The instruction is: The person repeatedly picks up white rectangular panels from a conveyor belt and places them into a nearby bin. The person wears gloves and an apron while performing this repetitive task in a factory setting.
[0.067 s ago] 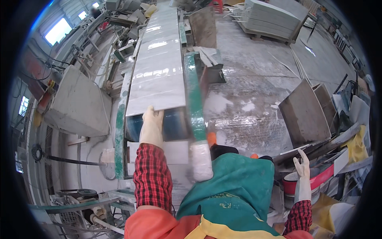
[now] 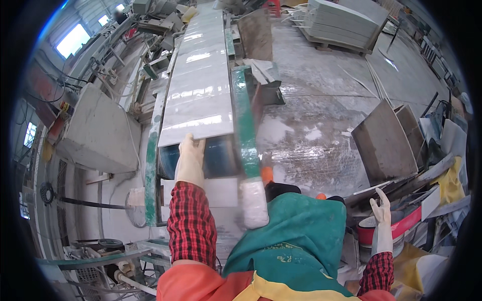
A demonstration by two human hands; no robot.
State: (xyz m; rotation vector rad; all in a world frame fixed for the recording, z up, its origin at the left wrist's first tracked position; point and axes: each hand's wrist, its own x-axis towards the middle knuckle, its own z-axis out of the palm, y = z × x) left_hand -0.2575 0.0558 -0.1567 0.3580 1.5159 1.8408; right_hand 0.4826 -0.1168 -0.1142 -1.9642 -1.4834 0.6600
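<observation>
A row of glossy white stone slabs lies end to end on a long conveyor. My left hand (image 2: 190, 159), in a pale rubber glove, grips the near edge of the closest slab (image 2: 197, 120). Its thumb lies over that edge, while the other fingers are partly hidden below. Just under the hand shows the dark blue roller end of the conveyor belt (image 2: 221, 155). My right hand (image 2: 381, 216), gloved the same way, is held out at the right with fingers apart and nothing in it. It is nearest to a red-rimmed round tub (image 2: 404, 223).
Green side rails (image 2: 245, 125) flank the conveyor, the right one ending in a plastic-wrapped post (image 2: 254, 203) close to my green apron (image 2: 296, 236). Brown boards (image 2: 384, 143) lean at the right. A large stone block (image 2: 100, 128) stands left; stacked white slabs (image 2: 341, 25) sit far right.
My left hand has shifted very slightly left at the slab's edge. My right hand keeps its place.
</observation>
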